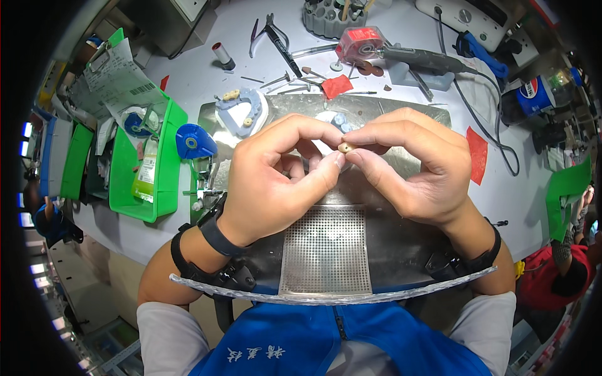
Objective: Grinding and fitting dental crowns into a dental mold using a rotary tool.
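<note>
Tooth-like cream piece [345,148] at mid-frame, above the metal plate [395,241]; fingers of left hand [276,172] and right hand [423,164] both pinching it, tips close together. Grey dental model [254,102] lies upper left of centre; green bin [170,169] at left on white worktop [495,213]; corded handpiece [429,58] upper right.

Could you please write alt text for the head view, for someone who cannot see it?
A person's left hand and right hand pinch a small cream piece over a metal work surface. Beyond them lie a dental model, black pliers and a corded handheld drill; a green bin stands to the left.
</note>
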### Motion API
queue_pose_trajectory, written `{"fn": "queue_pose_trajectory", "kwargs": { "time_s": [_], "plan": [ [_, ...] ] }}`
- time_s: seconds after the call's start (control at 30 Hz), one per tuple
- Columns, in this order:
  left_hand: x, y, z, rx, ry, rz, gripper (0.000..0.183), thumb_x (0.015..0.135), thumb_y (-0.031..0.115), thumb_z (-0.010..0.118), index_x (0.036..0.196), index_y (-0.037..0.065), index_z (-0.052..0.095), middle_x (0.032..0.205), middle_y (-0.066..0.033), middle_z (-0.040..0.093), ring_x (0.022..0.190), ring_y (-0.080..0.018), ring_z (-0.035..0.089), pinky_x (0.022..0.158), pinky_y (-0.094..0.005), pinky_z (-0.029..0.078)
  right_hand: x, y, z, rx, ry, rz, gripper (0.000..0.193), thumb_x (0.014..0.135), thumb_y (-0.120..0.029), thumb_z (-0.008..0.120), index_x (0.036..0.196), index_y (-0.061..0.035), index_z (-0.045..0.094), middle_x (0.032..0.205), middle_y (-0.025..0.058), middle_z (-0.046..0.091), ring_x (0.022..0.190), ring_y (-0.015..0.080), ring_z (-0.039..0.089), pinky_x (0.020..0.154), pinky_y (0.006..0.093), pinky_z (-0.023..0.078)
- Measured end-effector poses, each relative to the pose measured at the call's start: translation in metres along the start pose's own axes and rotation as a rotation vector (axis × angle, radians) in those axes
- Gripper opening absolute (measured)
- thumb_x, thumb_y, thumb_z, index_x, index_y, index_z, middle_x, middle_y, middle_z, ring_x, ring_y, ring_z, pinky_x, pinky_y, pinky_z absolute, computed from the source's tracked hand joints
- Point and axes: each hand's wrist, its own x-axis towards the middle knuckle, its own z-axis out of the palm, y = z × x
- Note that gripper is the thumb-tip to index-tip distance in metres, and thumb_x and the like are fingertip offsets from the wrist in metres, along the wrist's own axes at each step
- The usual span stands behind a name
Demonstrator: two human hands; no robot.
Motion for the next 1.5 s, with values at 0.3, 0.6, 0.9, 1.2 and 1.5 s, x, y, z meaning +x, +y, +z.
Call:
{"fn": "queue_pose_trajectory", "kwargs": {
  "time_s": [0.3, 0.6, 0.9, 1.2, 1.5],
  "plan": [
    [0.002, 0.013, -0.01, 0.198, -0.106, 0.023, 0.016, 0.094, -0.002, 0.073, 0.109, -0.005, 0.07, 0.106, -0.0086, 0.07, 0.086, -0.0089, 0.067, 0.071, -0.02, 0.052, -0.007, 0.002, 0.001, 0.25, -0.004, 0.243, 0.014, 0.086, -0.004, 0.079, 0.099, -0.0005, 0.075, 0.089, 0.0079, 0.076, 0.08, 0.0116, 0.072, 0.065, 0.0235, 0.053],
    [0.012, 0.012, -0.022, 0.216, 0.001, -0.11, 0.013, 0.097, 0.004, 0.072, 0.108, -0.003, 0.07, 0.096, -0.0046, 0.073, 0.085, -0.0067, 0.066, 0.074, -0.021, 0.051, -0.001, -0.001, -0.012, 0.312, -0.301, 0.362, 0.013, 0.081, -0.004, 0.077, 0.093, -0.0027, 0.071, 0.099, 0.0107, 0.077, 0.069, 0.0086, 0.069, 0.06, 0.0221, 0.052],
    [0.009, 0.006, -0.015, 0.196, -0.056, -0.163, 0.015, 0.096, 0.005, 0.074, 0.109, -0.003, 0.072, 0.094, -0.0043, 0.073, 0.08, -0.0068, 0.066, 0.07, -0.0205, 0.052, -0.001, 0.017, -0.016, 0.127, -0.191, 0.26, 0.009, 0.08, -0.008, 0.077, 0.086, -0.0049, 0.071, 0.074, 0.0037, 0.07, 0.064, 0.0129, 0.067, 0.06, 0.0254, 0.051],
    [0.006, 0.004, -0.013, 0.19, -0.041, -0.121, 0.015, 0.095, 0.004, 0.074, 0.108, -0.002, 0.074, 0.095, -0.0044, 0.074, 0.079, -0.0065, 0.066, 0.068, -0.0198, 0.051, 0.001, 0.026, -0.033, -0.365, -0.293, 0.444, 0.017, 0.074, -0.013, 0.072, 0.085, -0.0014, 0.066, 0.079, 0.0105, 0.065, 0.072, 0.0296, 0.064, 0.069, 0.0381, 0.051],
    [0.004, 0.008, -0.013, 0.238, -0.139, -0.041, 0.016, 0.091, 0.005, 0.077, 0.107, 0.002, 0.076, 0.106, -0.0053, 0.072, 0.079, -0.0057, 0.065, 0.062, -0.0188, 0.048, 0.0, 0.006, -0.008, 0.024, -0.133, 0.178, 0.014, 0.079, -0.002, 0.082, 0.091, -0.0029, 0.077, 0.079, 0.0065, 0.07, 0.063, 0.0129, 0.062, 0.056, 0.0258, 0.047]
  ]
}}
